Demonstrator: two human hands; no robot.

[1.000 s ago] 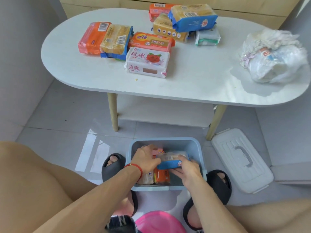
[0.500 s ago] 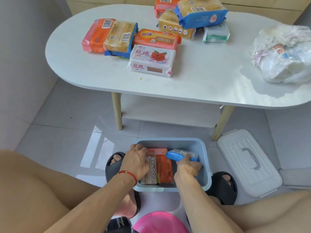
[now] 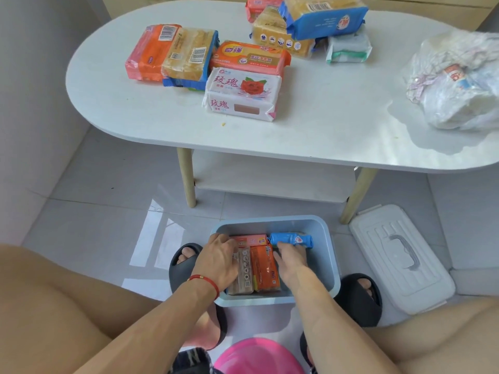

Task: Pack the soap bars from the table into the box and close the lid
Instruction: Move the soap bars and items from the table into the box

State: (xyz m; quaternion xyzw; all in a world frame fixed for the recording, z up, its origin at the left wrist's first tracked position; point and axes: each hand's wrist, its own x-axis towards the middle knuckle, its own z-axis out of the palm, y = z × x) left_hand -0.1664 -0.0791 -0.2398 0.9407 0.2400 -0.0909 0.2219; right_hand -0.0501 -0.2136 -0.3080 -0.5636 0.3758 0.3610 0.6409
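Both hands [image 3: 220,261] [image 3: 289,259] press soap packs inside box [image 3: 328,255]; table pack [image 3: 243,94] reads 玫瑰

Both your forearms reach forward and down from between your bare knees. Your left hand [image 3: 220,261] lies palm-down, fingers spread flat and pressing, a red string around its wrist. Your right hand [image 3: 290,259] sits just beside it, palm-down too, fingers curled forward, tips touching what lies ahead, not wrapped around it.
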